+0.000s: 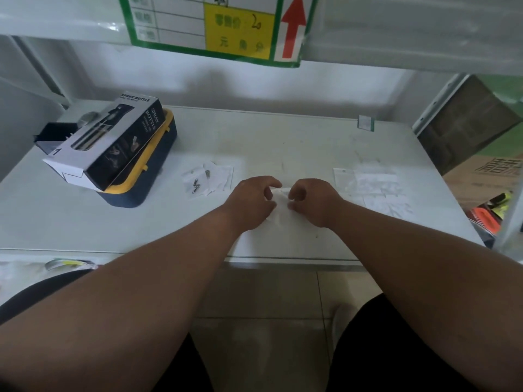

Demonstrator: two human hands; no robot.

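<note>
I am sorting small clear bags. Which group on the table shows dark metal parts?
The group left of the left hand, beside the yellow-rimmed tray: small dark pieces show in it. The pile on the right looks pale and flat.

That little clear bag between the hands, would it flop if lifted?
Probably floppy: the clear bag looks thin and crumpled where the left hand and right hand pinch it. Likely light, and apt to slide on the smooth table.

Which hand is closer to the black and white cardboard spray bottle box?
Left. The left hand sits right of the spray bottle box; the right hand lies farther right still. Both pinch a small clear plastic bag.
</note>
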